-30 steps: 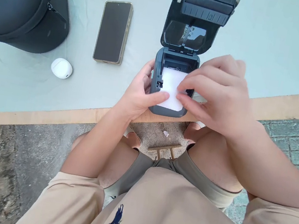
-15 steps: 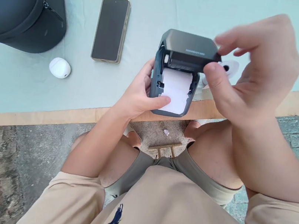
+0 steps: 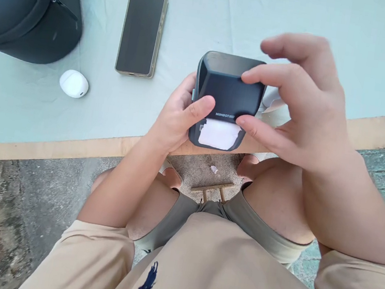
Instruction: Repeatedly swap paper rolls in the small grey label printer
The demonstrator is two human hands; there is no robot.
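Note:
A dark label printer (image 3: 231, 94) marked NIIMBOT is held up over the table's front edge, its lid folded down. White label paper (image 3: 219, 135) sticks out below the lid's lower edge. Around the printer's left side, my left hand (image 3: 178, 118) is closed, thumb resting on the front. My right hand (image 3: 303, 103) pinches the lid's right part between thumb and a finger; another finger is raised clear. Partly hidden behind that hand lies a white paper roll (image 3: 272, 101) on the table.
On the pale cloth-covered table (image 3: 188, 28) lie a phone (image 3: 141, 33) and a small white rounded case (image 3: 73, 84). A black zippered bag (image 3: 28, 4) stands at the far left. A wooden edge (image 3: 58, 144) runs along the front, above my knees.
The printer's lid has swung down from raised to folded over the paper compartment. My right hand moved with it, left and toward me, and my left thumb shifted up off the paper.

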